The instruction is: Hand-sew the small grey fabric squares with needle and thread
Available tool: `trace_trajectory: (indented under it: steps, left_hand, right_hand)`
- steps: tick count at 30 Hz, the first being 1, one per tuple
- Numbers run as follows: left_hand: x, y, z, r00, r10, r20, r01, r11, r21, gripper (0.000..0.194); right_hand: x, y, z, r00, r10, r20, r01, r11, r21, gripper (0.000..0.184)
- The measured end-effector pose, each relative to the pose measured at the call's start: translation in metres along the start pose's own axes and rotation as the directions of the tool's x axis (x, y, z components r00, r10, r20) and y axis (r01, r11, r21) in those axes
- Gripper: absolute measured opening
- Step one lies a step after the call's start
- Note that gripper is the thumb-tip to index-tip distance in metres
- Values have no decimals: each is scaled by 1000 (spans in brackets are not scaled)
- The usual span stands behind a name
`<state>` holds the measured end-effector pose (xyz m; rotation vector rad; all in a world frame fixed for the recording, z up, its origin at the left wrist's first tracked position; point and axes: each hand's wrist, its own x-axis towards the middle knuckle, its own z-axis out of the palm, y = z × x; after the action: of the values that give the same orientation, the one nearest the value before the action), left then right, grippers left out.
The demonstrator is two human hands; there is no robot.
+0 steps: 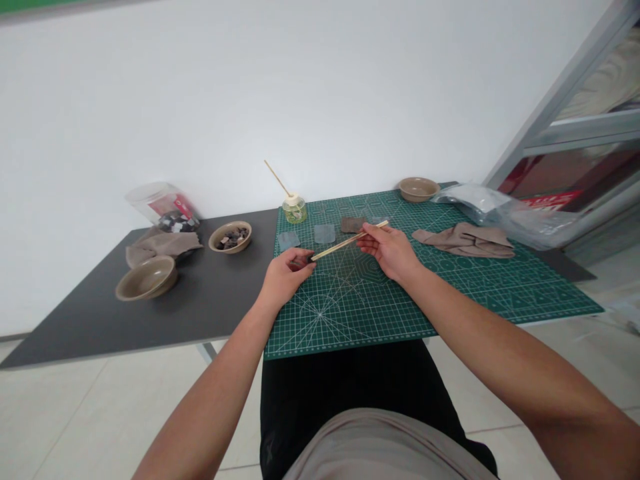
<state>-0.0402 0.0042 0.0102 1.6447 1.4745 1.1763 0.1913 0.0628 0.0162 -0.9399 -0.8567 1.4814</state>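
Observation:
My left hand (287, 275) is closed, pinching a small dark piece (311, 258) whose kind I cannot make out. In my right hand (387, 252) is a thin pale wooden stick (341, 246), which looks doubled along its length. The stick's left end meets the dark piece at my left fingertips. Both hands are above the green cutting mat (345, 307). Beyond them lie a light grey square (325, 233), another grey square (289, 241) and a brown block-like piece (353, 225). A small bottle (295, 212) of yellowish liquid stands behind, with a wooden stick (277, 177) leaning out of it.
On the dark table (215, 313) at left are a bowl (214, 244) of small dark pieces, another bowl (147, 280), a brown cloth (163, 245) and a tipped clear jar (163, 203). At right are a bowl (419, 189), a crumpled cloth (465, 240) and a plastic bag (505, 210).

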Motion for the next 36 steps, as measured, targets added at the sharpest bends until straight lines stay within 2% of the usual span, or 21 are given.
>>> trace_trajectory:
  steps: [10,15,18,21,25,27,31,36]
  left_hand:
    - [2,-4,-1,1000,8,3,-8,999,36,25]
    - [3,-8,0,999,-23,-38,25,999,44,24]
    - [2,-8,2,1000,-5,-17,7,996,88,22]
    - [-2,-3,4,998,66,-1,-64,968,243,18]
    - [-6,3,5,982,168,88,-190,901,391,17]
    - [-7,3,5,974,192,122,-226,884,409,18]
    - [-8,1,4,974,198,107,-224,888,401,18]
    - [-8,1,2,979,180,96,-202,912,357,18]
  right_hand:
    - [2,1,-1,1000,-8,2,8,1000,-4,17]
    - [2,-10,-2,993,-109,-48,109,994,5,23]
    - [2,-31,11,969,-246,-40,243,968,-56,25]
    - [11,-56,36,913,-407,13,404,901,-158,25]
    - [47,-75,76,819,-554,148,572,775,-267,22]
    - [71,-75,95,790,-577,207,612,720,-328,20]
    - [109,-61,120,746,-591,306,659,589,-467,21]
    - [129,-41,139,705,-565,429,690,405,-600,24]
